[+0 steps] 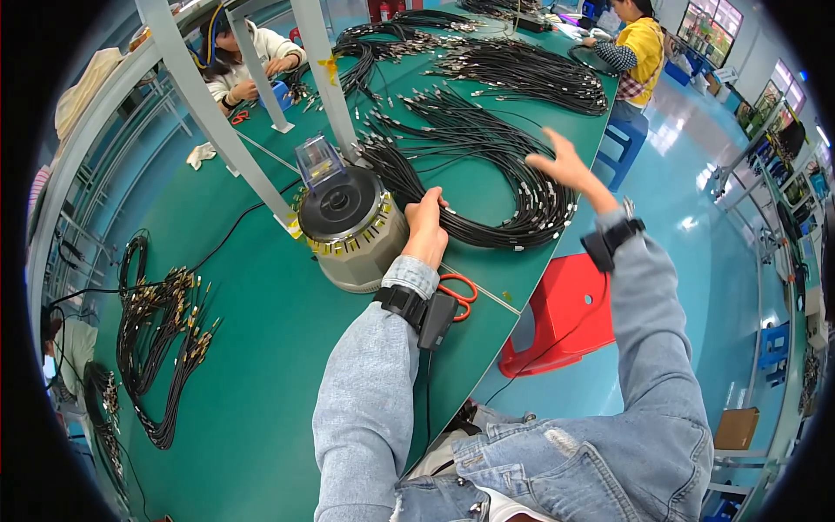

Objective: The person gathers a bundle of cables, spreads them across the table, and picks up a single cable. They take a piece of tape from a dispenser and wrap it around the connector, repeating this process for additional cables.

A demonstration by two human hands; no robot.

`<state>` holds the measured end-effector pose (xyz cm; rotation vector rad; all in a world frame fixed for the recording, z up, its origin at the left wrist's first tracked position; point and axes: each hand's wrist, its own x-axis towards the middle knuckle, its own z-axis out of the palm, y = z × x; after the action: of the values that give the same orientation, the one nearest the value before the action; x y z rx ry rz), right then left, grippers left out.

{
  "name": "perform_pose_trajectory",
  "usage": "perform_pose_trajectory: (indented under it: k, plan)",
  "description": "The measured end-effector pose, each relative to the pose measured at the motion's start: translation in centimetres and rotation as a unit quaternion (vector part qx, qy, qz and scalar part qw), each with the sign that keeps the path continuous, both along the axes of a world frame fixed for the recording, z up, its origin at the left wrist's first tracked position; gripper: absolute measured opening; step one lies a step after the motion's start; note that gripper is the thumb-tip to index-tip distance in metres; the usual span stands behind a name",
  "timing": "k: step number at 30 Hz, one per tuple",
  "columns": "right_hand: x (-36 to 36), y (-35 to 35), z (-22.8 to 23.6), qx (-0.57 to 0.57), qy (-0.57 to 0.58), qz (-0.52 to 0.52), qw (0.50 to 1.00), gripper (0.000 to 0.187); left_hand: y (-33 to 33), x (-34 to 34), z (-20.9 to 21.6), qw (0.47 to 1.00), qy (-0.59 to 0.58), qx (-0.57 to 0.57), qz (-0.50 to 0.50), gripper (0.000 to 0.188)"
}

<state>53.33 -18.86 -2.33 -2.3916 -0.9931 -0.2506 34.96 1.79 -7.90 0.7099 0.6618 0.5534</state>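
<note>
A thick bundle of black cables (487, 233) with small silver connectors lies in a curve on the green table. My left hand (426, 228) is closed around part of the bundle at its near left side; some of its fingers are hidden behind the cables. Over the right side of the curve, near the table edge, my right hand (565, 165) is held with fingers spread and nothing in it. Just left of my left hand stands a round beige device (352, 248) with a black top and a clear plastic piece. Orange-handled scissors (470, 300) lie beside my left wrist.
More cable bundles lie farther back (531, 74) and at the left (143, 348). Grey metal posts (326, 70) rise from the table. A red stool (565, 313) stands by the right edge. Two people (252, 61) (642, 52) sit at the table's far side.
</note>
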Motion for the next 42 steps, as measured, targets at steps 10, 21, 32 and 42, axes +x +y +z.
perform_pose_trajectory:
  k: [10,21,32,42]
  plan:
    - [2.1,10.4,1.0,-0.222,0.145,-0.040,0.963,0.099,0.1,-0.3,-2.1,0.998,0.036,0.046,-0.004,0.016]
    - [4.0,13.7,-1.4,-0.281,0.089,-0.101,0.950,0.041,0.1,-0.2,-2.6,0.995,0.015,0.091,-0.040,0.029]
    - [8.0,4.7,3.2,-0.126,0.053,-0.191,0.972,0.029,-5.8,-0.1,5.3,0.968,-0.098,0.189,-0.132,0.029]
    - [-5.9,-7.5,16.9,0.203,0.227,0.037,0.952,0.026,-8.2,-10.0,18.7,0.900,-0.203,0.323,-0.209,0.031]
